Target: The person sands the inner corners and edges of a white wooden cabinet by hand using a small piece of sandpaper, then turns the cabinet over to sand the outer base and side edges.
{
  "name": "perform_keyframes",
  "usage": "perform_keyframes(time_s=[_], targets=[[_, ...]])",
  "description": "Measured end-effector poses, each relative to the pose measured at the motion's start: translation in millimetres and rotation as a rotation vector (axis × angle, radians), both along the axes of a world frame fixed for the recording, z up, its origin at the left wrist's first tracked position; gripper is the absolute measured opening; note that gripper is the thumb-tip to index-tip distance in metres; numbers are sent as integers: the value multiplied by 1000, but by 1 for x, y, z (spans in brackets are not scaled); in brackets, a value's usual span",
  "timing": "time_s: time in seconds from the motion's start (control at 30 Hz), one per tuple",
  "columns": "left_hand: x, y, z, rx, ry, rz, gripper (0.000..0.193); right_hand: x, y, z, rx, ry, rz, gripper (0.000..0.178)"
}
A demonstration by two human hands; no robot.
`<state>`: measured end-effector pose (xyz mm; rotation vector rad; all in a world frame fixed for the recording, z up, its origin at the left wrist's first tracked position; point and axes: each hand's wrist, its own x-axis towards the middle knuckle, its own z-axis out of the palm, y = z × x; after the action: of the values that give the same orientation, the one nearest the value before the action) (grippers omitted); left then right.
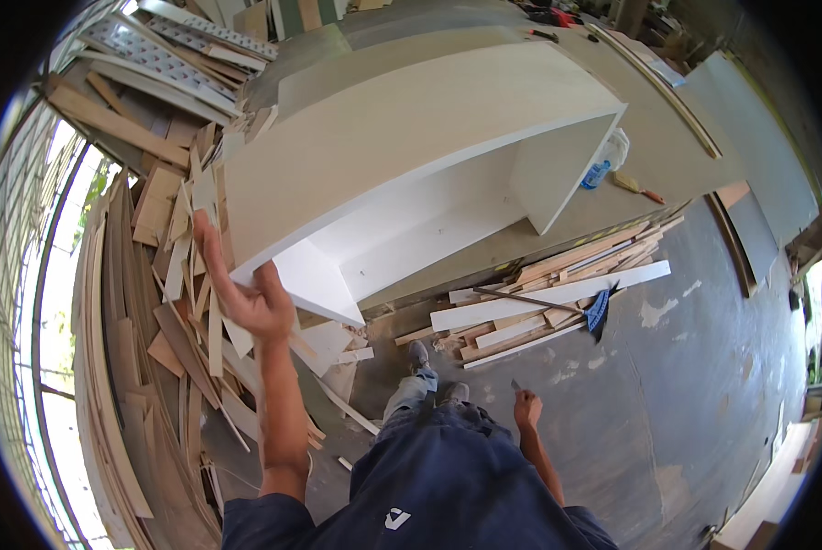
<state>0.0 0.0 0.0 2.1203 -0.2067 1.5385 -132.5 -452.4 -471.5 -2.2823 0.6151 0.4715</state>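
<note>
A long white box cabinet (420,119) lies on the worktable with its open side toward me. My left hand (260,307) grips its near left corner, thumb and fingers on either side of the panel edge. Inside, the white cavity shows a few small marks on its back wall. Low at my side, my right hand (527,409) is closed around a small tool with a short grey blade (516,385); its handle is hidden in the fist, so its exact kind cannot be told.
Wood strips (558,298) lie on the floor under the table edge, with a blue-headed broom (597,313) across them. Offcuts (168,321) crowd the left. On the table (686,174) stand a blue-labelled bottle (596,174) and a brush (638,188). A panel (759,156) leans at right.
</note>
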Motion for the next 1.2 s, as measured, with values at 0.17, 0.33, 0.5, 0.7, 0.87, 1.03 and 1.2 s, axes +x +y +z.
perform_keyframes(time_s=[0.17,0.33,0.5,0.7,0.87,1.03,1.2], targets=[[7,14,28,457,235,-141,34,52,-5,23,457,-325,-555,26],[28,49,56,506,285,-116,42,120,78,117,984,-332,-806,19],[65,71,72,423,346,-173,41,181,102,169,534,-604,-458,18],[90,46,121,636,662,-55,60,239,132,191,196,-831,-348,27],[114,58,139,829,804,-161,75,293,140,199,8,-805,-161,36],[126,67,133,816,816,-230,75,333,131,192,-202,-840,-173,41],[132,72,126,714,834,-182,76,351,124,182,-225,-916,-73,33]])
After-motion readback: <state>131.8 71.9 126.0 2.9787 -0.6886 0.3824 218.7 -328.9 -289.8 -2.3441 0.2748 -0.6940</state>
